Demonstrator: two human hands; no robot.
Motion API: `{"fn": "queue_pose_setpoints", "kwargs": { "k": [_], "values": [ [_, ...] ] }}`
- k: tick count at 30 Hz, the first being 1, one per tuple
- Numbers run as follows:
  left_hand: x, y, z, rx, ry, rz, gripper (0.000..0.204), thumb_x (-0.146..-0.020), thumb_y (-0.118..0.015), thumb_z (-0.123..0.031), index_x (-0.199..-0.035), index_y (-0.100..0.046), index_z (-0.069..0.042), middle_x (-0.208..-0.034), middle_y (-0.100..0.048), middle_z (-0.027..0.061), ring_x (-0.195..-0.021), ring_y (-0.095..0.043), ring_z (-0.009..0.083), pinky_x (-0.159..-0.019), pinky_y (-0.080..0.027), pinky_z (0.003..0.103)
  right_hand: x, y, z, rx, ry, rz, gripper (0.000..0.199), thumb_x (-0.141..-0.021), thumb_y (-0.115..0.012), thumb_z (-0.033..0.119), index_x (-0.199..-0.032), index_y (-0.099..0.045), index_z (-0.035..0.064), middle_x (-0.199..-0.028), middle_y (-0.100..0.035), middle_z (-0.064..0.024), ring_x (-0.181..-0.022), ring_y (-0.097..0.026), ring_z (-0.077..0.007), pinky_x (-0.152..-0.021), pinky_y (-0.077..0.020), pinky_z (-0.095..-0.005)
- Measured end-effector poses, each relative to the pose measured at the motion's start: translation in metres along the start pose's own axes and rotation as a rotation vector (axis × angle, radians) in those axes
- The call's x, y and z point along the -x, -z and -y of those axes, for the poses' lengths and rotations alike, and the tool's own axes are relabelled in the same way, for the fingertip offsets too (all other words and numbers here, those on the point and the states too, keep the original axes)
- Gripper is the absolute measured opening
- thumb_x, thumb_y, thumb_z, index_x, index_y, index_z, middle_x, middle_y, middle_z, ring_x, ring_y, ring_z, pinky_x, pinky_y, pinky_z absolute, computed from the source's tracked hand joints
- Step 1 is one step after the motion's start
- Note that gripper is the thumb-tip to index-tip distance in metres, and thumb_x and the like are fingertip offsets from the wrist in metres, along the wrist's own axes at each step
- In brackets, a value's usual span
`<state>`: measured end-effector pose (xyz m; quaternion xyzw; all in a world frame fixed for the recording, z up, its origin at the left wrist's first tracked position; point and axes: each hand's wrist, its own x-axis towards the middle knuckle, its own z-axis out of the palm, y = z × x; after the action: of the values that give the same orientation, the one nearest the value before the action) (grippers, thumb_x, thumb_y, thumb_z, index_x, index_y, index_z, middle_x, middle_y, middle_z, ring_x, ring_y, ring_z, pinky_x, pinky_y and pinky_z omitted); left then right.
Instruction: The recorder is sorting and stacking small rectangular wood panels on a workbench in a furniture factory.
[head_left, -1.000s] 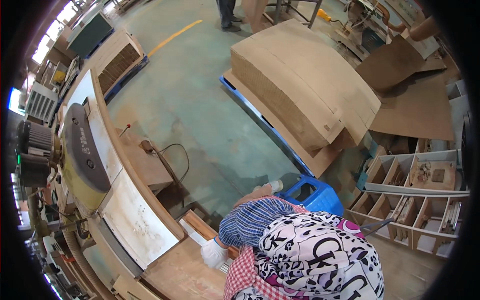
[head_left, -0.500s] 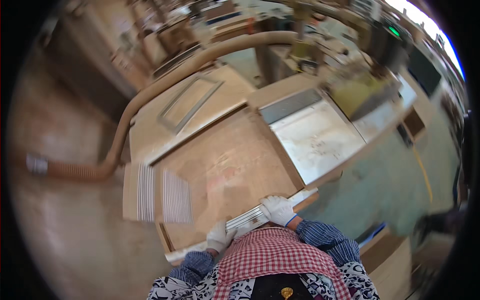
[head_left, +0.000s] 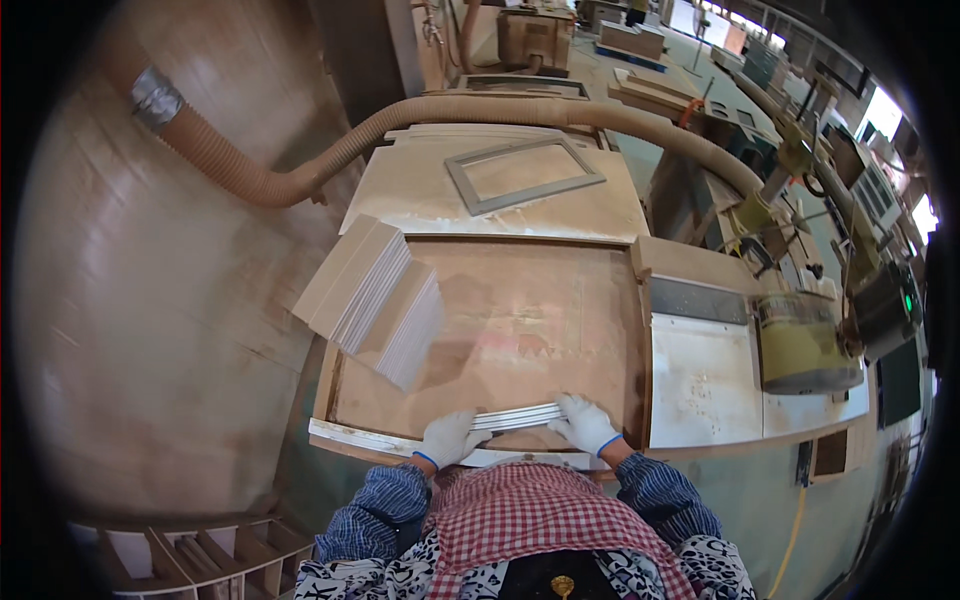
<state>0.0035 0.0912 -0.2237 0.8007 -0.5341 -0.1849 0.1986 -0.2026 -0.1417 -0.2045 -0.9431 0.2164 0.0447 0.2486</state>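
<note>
Between my two white-gloved hands lies a small bundle of thin white-edged strips (head_left: 517,417), held level just in front of my checked apron. My left hand (head_left: 452,437) grips its left end, and my right hand (head_left: 587,423) is closed round the right end. The bundle is just inside the white front rail (head_left: 365,440) of a shallow wooden tray-like tabletop (head_left: 520,320). At the tray's left side stand two stepped stacks of thin brown boards (head_left: 375,290) with pale edges. My fingertips are partly hidden behind the strips.
A machine with a yellow guard (head_left: 805,345) stands at the right beside a pale metal plate (head_left: 705,375). Behind the tray, a grey rectangular frame (head_left: 525,175) lies on a large panel (head_left: 400,190). A brown ribbed hose (head_left: 400,120) arches across the back. Wooden compartments (head_left: 215,560) sit low at left.
My view has turned to the right, so the tabletop looks straighter. My hands and the strips have swung level and stand a little further in over the tray; both hands keep their grip.
</note>
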Motion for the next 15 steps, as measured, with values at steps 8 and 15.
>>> {"fn": "queue_pose_setpoints", "kwargs": {
  "k": [8,15],
  "values": [
    [-0.015,0.005,-0.019,0.121,0.26,-0.02,0.051,-0.086,-0.064,-0.046,-0.117,-0.059,-0.006,-0.105,-0.064,0.0214,-0.099,-0.062,0.0385,-0.084,-0.049,0.047,-0.064,0.026,-0.023,-0.114,0.102,0.035,0.051,-0.081,-0.074,0.021,-0.125,-0.053,0.0054,-0.11,-0.062,-0.0226,-0.107,-0.059,-0.0401,-0.09,-0.0488,-0.0443],
    [-0.005,-0.012,-0.026,0.423,0.465,-0.177,0.05,-0.079,-0.073,-0.027,-0.125,-0.061,-0.01,-0.116,-0.063,0.0202,-0.111,-0.06,0.0358,-0.095,-0.047,0.042,-0.082,0.012,-0.046,-0.301,0.087,0.1,0.041,-0.075,-0.078,0.012,-0.111,-0.061,0.0011,-0.098,-0.065,-0.0157,-0.094,-0.063,-0.0277,-0.083,-0.0504,-0.0374]
  ]
}}
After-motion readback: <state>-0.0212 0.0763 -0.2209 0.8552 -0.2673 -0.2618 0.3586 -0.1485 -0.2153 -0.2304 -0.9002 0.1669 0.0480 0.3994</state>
